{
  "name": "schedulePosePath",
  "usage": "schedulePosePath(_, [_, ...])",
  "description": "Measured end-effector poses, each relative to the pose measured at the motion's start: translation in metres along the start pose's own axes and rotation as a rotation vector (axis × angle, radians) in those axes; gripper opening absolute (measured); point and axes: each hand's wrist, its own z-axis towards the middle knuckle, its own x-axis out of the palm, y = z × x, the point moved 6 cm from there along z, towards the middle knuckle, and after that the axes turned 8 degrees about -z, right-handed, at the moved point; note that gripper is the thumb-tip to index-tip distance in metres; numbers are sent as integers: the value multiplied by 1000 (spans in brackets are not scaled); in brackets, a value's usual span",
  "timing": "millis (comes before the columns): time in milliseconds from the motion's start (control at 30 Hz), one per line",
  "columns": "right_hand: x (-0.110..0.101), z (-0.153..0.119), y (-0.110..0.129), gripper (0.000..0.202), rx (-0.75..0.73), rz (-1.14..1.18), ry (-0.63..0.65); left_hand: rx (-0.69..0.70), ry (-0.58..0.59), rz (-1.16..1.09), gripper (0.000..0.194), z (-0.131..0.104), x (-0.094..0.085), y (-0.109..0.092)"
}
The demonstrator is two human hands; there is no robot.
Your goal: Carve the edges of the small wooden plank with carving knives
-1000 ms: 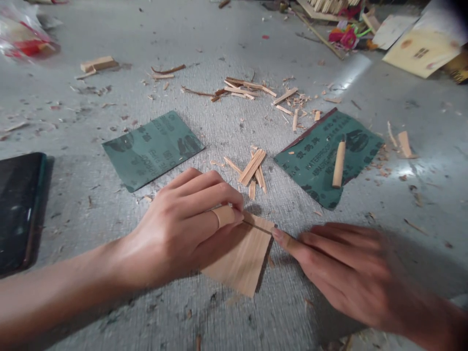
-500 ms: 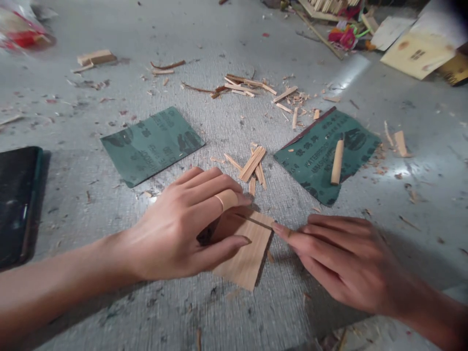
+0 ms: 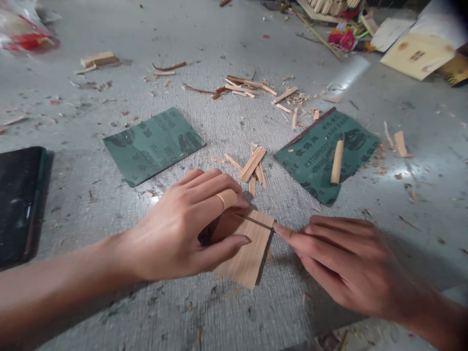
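A small flat wooden board (image 3: 252,263) lies on the grey table below my hands. My left hand (image 3: 193,219), with a band on one finger, bends over the board's left part, fingers curled at its far edge and thumb lying on its face. Something dark shows under the palm, but I cannot make out what. Across the upper part of the board runs a thin dark strip (image 3: 256,221). My right hand (image 3: 340,263) is closed, its fingertips pinching the strip's right end at the board's edge. My left fingers hide the other end.
Two green sandpaper sheets (image 3: 153,146) lie beyond my hands; a wooden-handled tool (image 3: 337,162) rests on the right one. Wood offcuts (image 3: 253,165) and shavings are scattered about. A black phone-like device (image 3: 20,204) is at left, a cream card (image 3: 417,53) at back right.
Almost nothing differs. Both hands keep their places on the board and strip; the view has shifted very slightly.
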Motion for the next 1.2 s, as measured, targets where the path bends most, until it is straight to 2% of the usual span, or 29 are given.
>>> schedulePosePath(200, [1,2,-2,30,22,25,22,5,-12,3,30,-2,-1,1])
schedulePosePath(500, [1,-1,-1,34,-5,-24,-4,22,-5,3,30,0,1,1])
schedulePosePath(767, [0,2,-2,31,-3,-29,42,28,-18,50,29,0,0,0])
schedulePosePath(1000, [-8,12,5,24,-46,-134,8,115,-203,144,13,-3,-13,-5])
schedulePosePath(1100, [-8,13,6,28,-62,-148,27,96,-182,116,4,-1,-13,-3])
schedulePosePath(1200, [-7,11,6,28,-78,-141,37,77,-137,115,4,2,-10,-3])
